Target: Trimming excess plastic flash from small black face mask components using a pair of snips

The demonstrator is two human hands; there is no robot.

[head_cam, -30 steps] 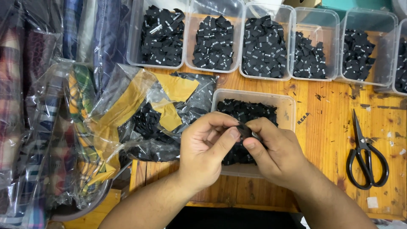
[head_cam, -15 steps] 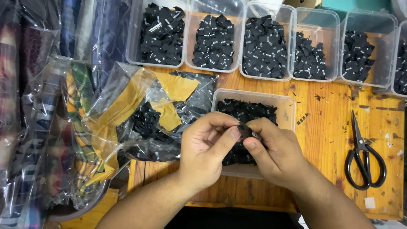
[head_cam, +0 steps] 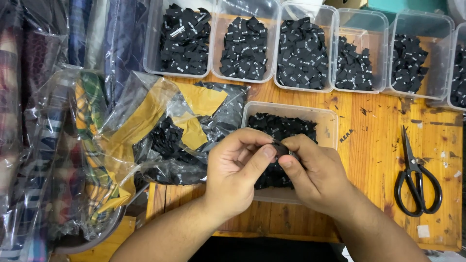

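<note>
Pretty much zero change versus a second ago. Same spot, same grip, maybe a tiny shuffle of the fingertips and that's it. So, at a guess, still mid-fiddle with one single piece, nothing put down or picked up in between.

Pinching a small black fabric label (head_cam: 280,148) between the left hand (head_cam: 238,172) and the right hand (head_cam: 315,177), thumbs and forefingers pressed together on it from both sides, other fingers curled in. Mostly hidden by the fingertips, so can't tell if folded or flat. Held just above the near clear tub (head_cam: 331,121), roughly mid-tabletop towards the near edge.

Containers:
- That near tub: about half full of the same black labels, loose pile, partly covered by the hands.
- Along the far edge of the tabletop (head_cam: 369,155), a row of clear tubs (head_cam: 335,73) side by side, each with its own heap of black labels with small white markings. Rightmost one cut off by the frame.
- Just left of the near tub and touching it, a crumpled clear plastic bag (head_cam: 213,121) with more black labels plus some yellow paper inside.
- Over the left edge, stacked bagged fabrics (head_cam: 43,145), plaid and striped, in clear wrap.

Also black-handled scissors (head_cam: 416,184) lying shut near the right edge, well apart from both hands. Little black scraps scattered on the wood around there.
</note>
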